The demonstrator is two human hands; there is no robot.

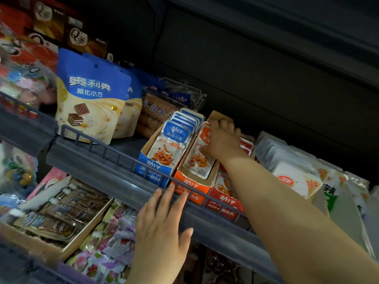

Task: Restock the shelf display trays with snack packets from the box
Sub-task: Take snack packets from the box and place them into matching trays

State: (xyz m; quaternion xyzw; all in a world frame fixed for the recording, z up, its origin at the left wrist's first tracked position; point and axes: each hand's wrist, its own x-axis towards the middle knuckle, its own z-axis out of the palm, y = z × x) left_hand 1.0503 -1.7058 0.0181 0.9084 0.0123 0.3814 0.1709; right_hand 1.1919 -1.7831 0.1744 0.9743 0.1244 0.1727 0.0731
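The right grip (222, 143) reaches deep into the orange display tray (191, 182), which stands near the middle of the shelf's front edge. Its fingers curl over the tops of the orange packets (200, 160) and the thumb lies against the face of the front one. It pinches that bunch, probably to seat it upright so the packets file neatly and face the aisle. The tray's low front wall stands just behind the shelf rail (114, 158), which should stop it from sliding off.

Touching it on the left is the blue display tray (152, 171), packed with blue packets (170, 144). On the right a red tray (223, 201) sits partly under the forearm.

The left grip (164, 228) is spread flat and holds nothing. Its fingertips rest on the rail in front of the orange tray, likely to steady the upward reach.

The supply box does not show. The hand hides how full the orange tray is behind the front packet, so I cannot tell how many more it needs.
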